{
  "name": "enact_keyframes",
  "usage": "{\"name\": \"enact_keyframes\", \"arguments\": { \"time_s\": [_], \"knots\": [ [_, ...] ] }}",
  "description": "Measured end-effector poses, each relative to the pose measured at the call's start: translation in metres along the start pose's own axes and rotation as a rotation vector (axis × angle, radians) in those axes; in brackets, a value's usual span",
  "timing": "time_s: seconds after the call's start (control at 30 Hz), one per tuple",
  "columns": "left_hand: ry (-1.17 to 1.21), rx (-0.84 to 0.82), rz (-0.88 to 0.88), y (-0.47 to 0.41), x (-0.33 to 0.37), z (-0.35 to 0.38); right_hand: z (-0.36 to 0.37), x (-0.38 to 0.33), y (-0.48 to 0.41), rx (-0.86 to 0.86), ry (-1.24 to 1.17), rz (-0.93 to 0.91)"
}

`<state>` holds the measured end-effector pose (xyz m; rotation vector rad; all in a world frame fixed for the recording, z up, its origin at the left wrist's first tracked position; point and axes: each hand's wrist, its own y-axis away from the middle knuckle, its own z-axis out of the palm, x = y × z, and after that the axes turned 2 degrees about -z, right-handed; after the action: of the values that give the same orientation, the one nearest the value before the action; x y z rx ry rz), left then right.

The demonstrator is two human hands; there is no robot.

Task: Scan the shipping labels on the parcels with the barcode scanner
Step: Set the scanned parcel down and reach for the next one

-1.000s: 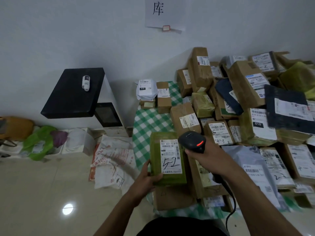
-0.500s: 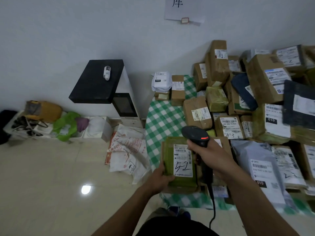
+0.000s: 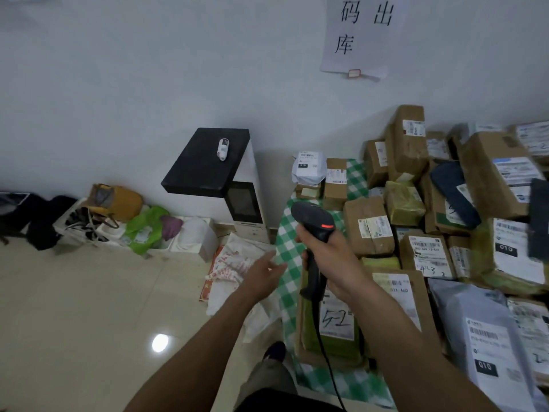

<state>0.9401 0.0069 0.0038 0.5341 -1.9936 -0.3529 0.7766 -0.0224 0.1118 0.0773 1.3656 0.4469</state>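
**Between scans: scanner held, no label under its head**

The right hand (image 3: 329,257) grips the barcode scanner (image 3: 313,221) by the handle. Its red indicator is lit and its head points away from every label. Just left of the grip, the left hand (image 3: 263,275) is spread and holds nothing.

Directly beneath the grip lies the green parcel (image 3: 335,343), its shipping label (image 3: 337,321) hand-marked "5-2".

Assessment: changeover between parcels. The next move calls for the free hand to present a fresh barcode squarely to the scanner head.

Right of the grip, a brown box label (image 3: 398,288) reads, possibly, "031 A00". Beyond it, another label (image 3: 430,257) is marked "4-3 2". A black tag (image 3: 505,249) reads "010".

Far above, the wall notice (image 3: 356,34) reads "码出库".
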Motion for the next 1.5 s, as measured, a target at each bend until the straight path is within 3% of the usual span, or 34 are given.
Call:
{"name": "enact_keyframes", "arguments": {
  "time_s": [0.2,0.5,0.67,0.83,0.93,1.17,1.5],
  "knots": [
    [0.027,0.076,0.109,-0.086,0.032,-0.046,0.031,-0.005,-0.073,0.113,-0.171,0.115],
    [-0.034,-0.117,0.189,-0.262,0.086,-0.07,0.042,-0.012,-0.205,0.385,-0.228,0.126],
    [-0.003,-0.109,0.124,-0.352,0.11,-0.048,0.031,-0.006,-0.255,0.493,-0.195,0.166],
    [0.044,-0.051,-0.061,-0.404,0.12,-0.023,0.02,-0.003,-0.279,0.48,-0.09,0.172],
    [0.06,-0.037,-0.07,-0.424,0.11,-0.012,0.014,-0.004,-0.284,0.466,-0.044,0.171],
    [0.185,0.041,0.116,-0.387,0.121,-0.022,-0.003,-0.008,-0.282,0.471,-0.042,0.155],
    [0.368,-0.054,0.221,-0.238,0.109,-0.05,-0.011,-0.028,-0.234,0.518,0.047,0.001]
  ]
}}
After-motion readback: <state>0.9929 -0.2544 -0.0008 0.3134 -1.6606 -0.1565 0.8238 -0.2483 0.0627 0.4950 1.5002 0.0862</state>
